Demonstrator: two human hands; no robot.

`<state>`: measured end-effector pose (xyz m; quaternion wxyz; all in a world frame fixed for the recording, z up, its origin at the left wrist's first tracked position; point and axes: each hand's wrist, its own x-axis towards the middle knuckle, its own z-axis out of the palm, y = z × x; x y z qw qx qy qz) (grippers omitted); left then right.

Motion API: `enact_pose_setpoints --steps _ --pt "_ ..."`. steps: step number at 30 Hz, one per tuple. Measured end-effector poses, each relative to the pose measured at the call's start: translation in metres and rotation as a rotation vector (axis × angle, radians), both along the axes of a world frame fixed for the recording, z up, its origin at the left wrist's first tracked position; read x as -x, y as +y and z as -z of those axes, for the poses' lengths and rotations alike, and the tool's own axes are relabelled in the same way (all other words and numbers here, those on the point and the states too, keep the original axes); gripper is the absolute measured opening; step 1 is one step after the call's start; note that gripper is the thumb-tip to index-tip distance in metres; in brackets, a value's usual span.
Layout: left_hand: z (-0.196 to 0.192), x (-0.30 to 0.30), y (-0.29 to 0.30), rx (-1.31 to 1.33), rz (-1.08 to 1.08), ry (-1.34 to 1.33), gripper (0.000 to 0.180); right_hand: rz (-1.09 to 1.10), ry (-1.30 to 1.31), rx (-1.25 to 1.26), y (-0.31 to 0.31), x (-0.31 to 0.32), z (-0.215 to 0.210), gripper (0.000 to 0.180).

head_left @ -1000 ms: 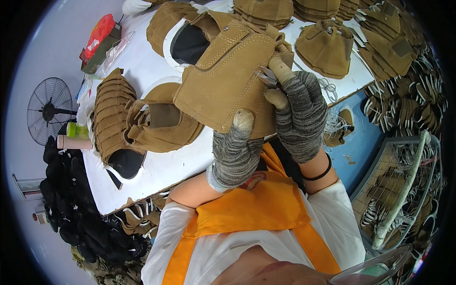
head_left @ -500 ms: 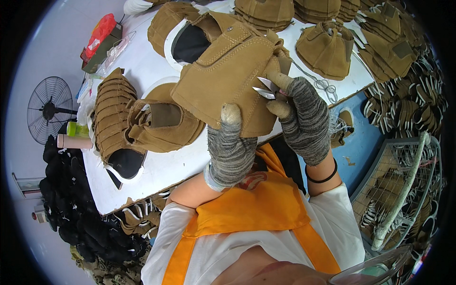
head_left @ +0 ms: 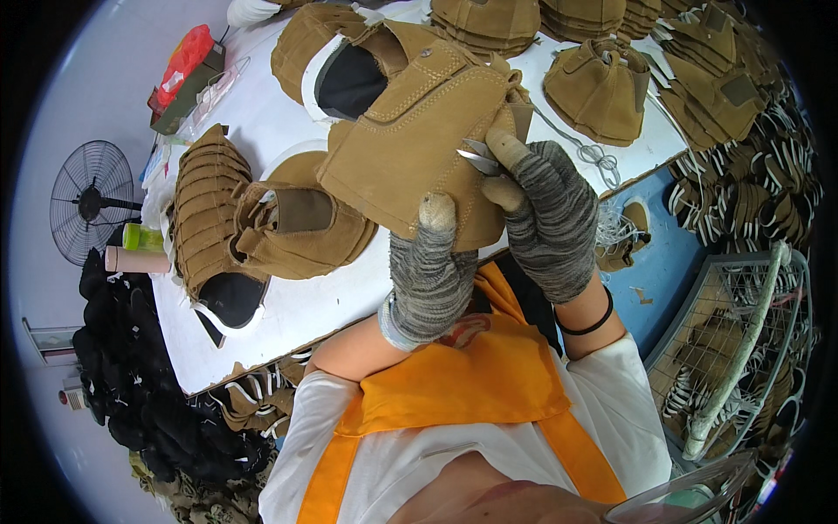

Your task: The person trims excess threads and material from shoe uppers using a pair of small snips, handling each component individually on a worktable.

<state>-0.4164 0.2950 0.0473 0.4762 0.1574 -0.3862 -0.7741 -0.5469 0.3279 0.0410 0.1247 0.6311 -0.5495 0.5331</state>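
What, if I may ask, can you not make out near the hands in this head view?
Head view:
1) The grip end of the thread snips: covered by the gloved right hand.
2) Most fingers of the left hand: behind the brown suede shoe upper; the thumb shows.
3) The far part of the stacked uppers: cut off by the top edge.

**Clutter around a white worktop [head_left: 288, 319]**

Left of the worktop, a round caged fan [head_left: 90, 205]. On its left edge, a pink cylinder [head_left: 135, 261] beside a yellow-green container [head_left: 142, 238]; by its far-left corner, a red plastic bag [head_left: 186, 61] in a dark box [head_left: 197, 91]. Off its near-left side, a black heap [head_left: 166, 367]. Right, a wire-mesh basket [head_left: 676, 310], a pale pole [head_left: 740, 349] across it.
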Motion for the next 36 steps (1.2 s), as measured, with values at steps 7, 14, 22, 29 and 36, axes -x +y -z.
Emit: enact_pose_setpoints --steps 7,14,22,29,36 --pt "-0.003 -0.001 0.001 -0.064 -0.014 -0.029 0.075 -0.003 -0.039 -0.040 -0.002 -0.002 0.002 0.039" --pt "-0.004 -0.007 -0.004 -0.051 0.053 -0.058 0.086 -0.086 -0.230 -0.009 -0.003 -0.005 0.004 0.031" --pt "-0.001 -0.009 -0.004 -0.025 0.037 -0.034 0.069 -0.064 -0.164 -0.086 -0.002 -0.003 -0.001 0.028" --pt "0.004 -0.010 -0.004 0.085 -0.022 -0.194 0.060 -0.022 -0.347 -0.018 0.001 -0.002 0.000 0.031" --pt "0.014 -0.007 -0.006 0.076 -0.030 -0.170 0.057 -0.090 -0.663 0.027 -0.001 -0.007 0.005 0.052"
